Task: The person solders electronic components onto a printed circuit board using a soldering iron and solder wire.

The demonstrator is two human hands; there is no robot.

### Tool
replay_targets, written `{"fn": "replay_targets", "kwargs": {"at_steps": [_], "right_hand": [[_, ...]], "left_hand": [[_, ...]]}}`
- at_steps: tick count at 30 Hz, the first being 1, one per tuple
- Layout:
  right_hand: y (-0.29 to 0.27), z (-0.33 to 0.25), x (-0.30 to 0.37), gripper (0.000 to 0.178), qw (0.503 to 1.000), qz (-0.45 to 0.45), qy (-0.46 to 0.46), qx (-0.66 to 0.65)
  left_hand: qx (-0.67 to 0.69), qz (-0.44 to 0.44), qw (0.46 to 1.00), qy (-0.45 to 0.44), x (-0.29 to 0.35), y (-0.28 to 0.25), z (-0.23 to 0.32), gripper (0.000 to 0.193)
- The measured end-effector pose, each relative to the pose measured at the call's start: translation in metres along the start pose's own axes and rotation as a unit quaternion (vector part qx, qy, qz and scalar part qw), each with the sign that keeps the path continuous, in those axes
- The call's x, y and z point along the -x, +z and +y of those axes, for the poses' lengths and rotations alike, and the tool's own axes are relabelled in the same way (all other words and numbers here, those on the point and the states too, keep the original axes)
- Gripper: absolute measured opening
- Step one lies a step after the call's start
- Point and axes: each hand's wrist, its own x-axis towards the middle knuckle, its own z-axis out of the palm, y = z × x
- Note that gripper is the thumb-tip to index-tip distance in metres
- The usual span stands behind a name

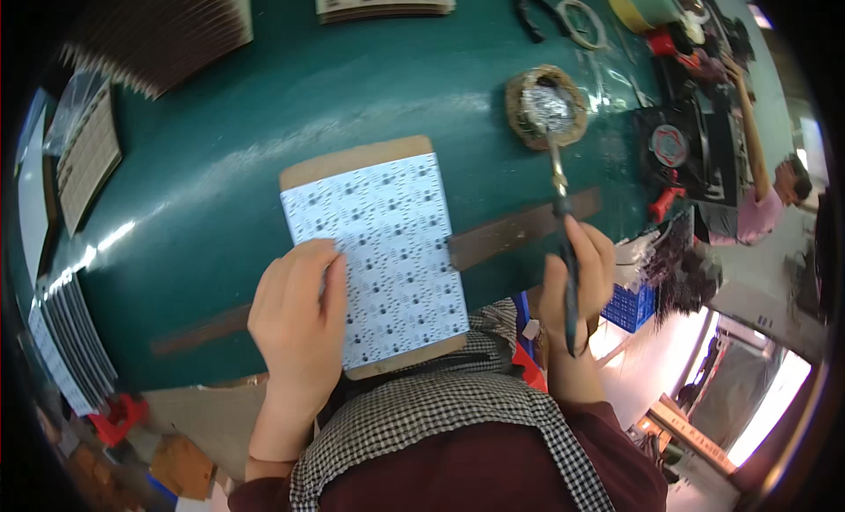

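Note:
My left hand is closed over the left edge of a white circuit board panel printed with rows of small dark marks. The panel lies on a brown board that shows beyond its far and near ends. In my right hand is a soldering iron with a dark handle and a brassy shaft. Its tip reaches into a round, rough-rimmed dish with shiny silvery material inside, so the very end is hard to make out.
A dark flat strip crosses the green table beside the panel. Stacked panels stand at the back, with more stacks at left. Pliers, a wire coil and a cup lie back right. Another person is at far right.

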Motion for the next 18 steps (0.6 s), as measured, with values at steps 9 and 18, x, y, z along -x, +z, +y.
{"fn": "replay_targets", "kwargs": {"at_steps": [9, 18], "right_hand": [[0.003, -0.056, -0.016, 0.022, 0.958, -0.081, -0.087, -0.262], [0.015, -0.064, -0.022, 0.019, 0.955, -0.107, -0.051, -0.272]], "left_hand": [[-0.045, 0.004, 0.998, 0.036, -0.004, 0.007, 0.003, 0.017], [-0.084, 0.047, 0.993, 0.062, -0.003, 0.014, 0.001, 0.018]]}}
